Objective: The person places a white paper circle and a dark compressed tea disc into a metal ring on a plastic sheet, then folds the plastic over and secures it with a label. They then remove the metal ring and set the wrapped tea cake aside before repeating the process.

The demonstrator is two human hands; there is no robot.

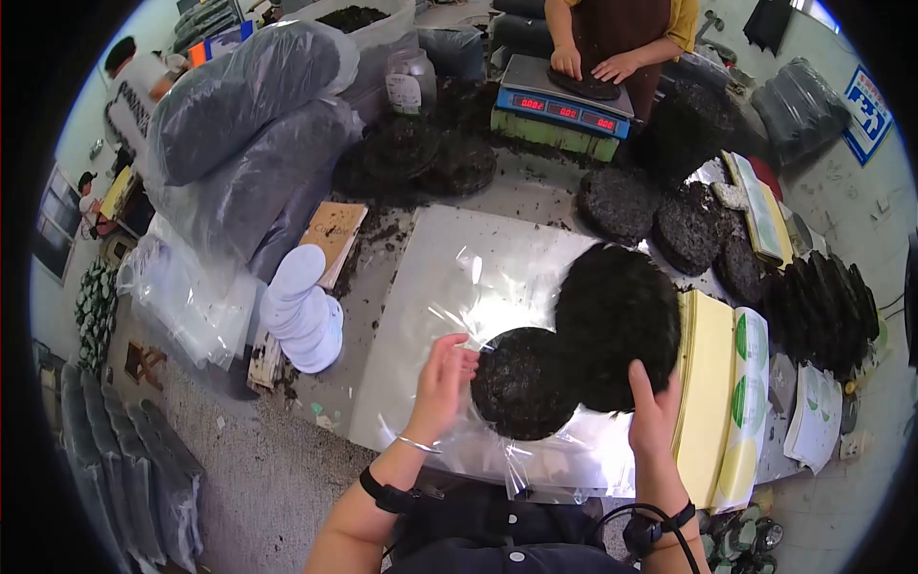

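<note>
The right hand [652,417] clamps the rim of a dark pressed disc [617,320] above the surface [426,287]; the left hand [442,385] curls beside a lower disc [516,387], grip unclear; likely light, crumbly, best supported underneath

A disc [514,387] lies on the sheet [430,287], scale [564,103] behind, paper stack [704,402] right.
</note>
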